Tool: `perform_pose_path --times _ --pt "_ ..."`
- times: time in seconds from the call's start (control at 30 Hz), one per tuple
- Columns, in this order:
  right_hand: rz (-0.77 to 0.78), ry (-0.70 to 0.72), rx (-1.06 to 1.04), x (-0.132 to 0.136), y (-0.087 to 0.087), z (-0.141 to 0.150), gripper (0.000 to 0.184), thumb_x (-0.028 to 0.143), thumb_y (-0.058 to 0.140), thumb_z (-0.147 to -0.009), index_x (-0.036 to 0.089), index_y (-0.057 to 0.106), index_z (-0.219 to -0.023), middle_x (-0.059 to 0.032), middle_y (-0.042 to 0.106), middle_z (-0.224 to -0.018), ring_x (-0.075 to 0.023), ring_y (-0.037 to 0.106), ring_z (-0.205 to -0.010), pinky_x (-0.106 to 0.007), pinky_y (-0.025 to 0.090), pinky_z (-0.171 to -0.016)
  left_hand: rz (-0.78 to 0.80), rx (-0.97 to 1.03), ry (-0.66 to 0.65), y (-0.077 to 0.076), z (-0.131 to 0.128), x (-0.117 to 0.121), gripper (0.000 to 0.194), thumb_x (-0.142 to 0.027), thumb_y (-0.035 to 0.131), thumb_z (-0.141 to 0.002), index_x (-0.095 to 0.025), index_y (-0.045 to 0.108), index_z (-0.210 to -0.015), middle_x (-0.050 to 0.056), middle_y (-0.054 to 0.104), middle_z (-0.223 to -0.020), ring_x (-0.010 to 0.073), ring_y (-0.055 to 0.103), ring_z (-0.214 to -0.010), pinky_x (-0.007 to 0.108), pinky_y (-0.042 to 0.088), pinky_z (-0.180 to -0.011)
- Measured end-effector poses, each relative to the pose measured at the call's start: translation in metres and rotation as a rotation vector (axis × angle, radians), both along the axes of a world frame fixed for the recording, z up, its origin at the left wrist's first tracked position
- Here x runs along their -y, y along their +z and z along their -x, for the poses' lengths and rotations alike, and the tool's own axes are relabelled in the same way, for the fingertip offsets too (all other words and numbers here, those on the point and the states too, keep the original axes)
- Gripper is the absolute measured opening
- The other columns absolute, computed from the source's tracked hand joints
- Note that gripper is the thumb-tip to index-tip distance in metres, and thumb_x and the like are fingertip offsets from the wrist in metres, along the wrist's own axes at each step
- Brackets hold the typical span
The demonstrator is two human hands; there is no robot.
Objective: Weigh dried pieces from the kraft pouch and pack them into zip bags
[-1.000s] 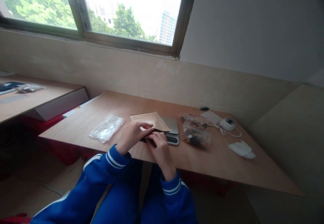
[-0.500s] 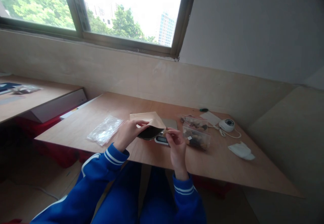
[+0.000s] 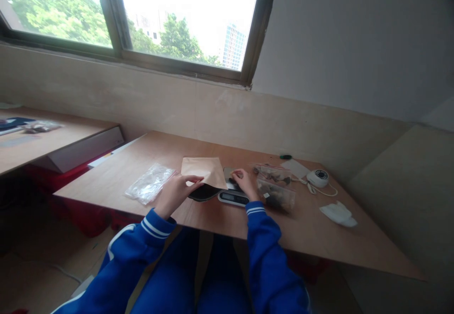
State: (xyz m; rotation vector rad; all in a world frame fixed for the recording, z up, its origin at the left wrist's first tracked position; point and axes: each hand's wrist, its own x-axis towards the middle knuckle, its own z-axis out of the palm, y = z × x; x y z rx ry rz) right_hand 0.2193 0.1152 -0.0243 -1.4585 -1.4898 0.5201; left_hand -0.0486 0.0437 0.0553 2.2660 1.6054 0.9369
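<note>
My left hand pinches the upper side of a kraft paper pouch, whose mouth gapes toward me and shows a dark inside. Right of the pouch lies a small digital scale with a display on its front edge. Over the scale's plate is my right hand, fingers bent together at a small tan and dark bit too small to name. Beside that hand lie two clear zip bags, one with dark brown pieces and, behind it, another of dried pieces.
Clear plastic bags lie left on the wooden table. To the right are a white dome camera with its cable, a crumpled white tissue, a white card and a green-handled tool. Another table stands at left.
My right hand has moved from the pouch's mouth forward to above the scale's plate. The pouch has tipped flatter in my left hand, and more of the scale shows.
</note>
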Motion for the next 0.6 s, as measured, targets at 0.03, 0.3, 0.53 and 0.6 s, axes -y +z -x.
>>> perform_pose_path --times 0.03,0.3,0.53,0.6 --pt "-0.007 -0.021 0.027 0.001 -0.001 -0.002 0.015 0.031 0.063 -0.074 0.018 0.067 -0.078 -0.009 0.071 -0.086 -0.0238 0.064 -0.091 -0.039 0.047 -0.085 0.003 -0.003 -0.007 0.0 0.0 0.0 0.037 -0.054 0.053 -0.082 -0.029 0.074 -0.099 0.0 0.076 -0.091 0.0209 0.068 -0.076 0.028 0.047 -0.075" --pt "-0.044 -0.129 0.071 0.004 -0.015 -0.02 0.013 0.027 0.06 -0.073 0.018 0.068 -0.077 -0.0092 0.071 -0.091 -0.0244 0.063 -0.095 -0.039 0.045 -0.09 0.008 0.003 -0.017 0.003 -0.006 -0.002 0.035 -0.053 0.053 -0.082 -0.03 0.074 -0.096 -0.001 0.076 -0.092 0.0212 0.068 -0.079 0.027 0.047 -0.07" --pt "-0.028 -0.155 0.032 -0.026 -0.02 -0.03 0.021 0.032 0.056 -0.076 0.014 0.068 -0.079 -0.0092 0.072 -0.08 -0.022 0.067 -0.076 -0.034 0.051 -0.074 0.004 0.016 -0.043 0.002 -0.004 -0.001 0.037 -0.054 0.052 -0.083 -0.028 0.074 -0.096 0.0 0.076 -0.093 0.0218 0.068 -0.083 0.028 0.048 -0.075" --pt "-0.026 -0.175 0.052 -0.032 -0.02 -0.032 0.016 0.029 0.058 -0.073 0.015 0.067 -0.074 -0.0083 0.07 -0.073 -0.0226 0.066 -0.073 -0.037 0.051 -0.075 0.005 0.022 -0.045 0.002 -0.003 -0.001 0.037 -0.055 0.052 -0.083 -0.027 0.074 -0.096 0.0 0.076 -0.094 0.0219 0.068 -0.084 0.028 0.048 -0.076"
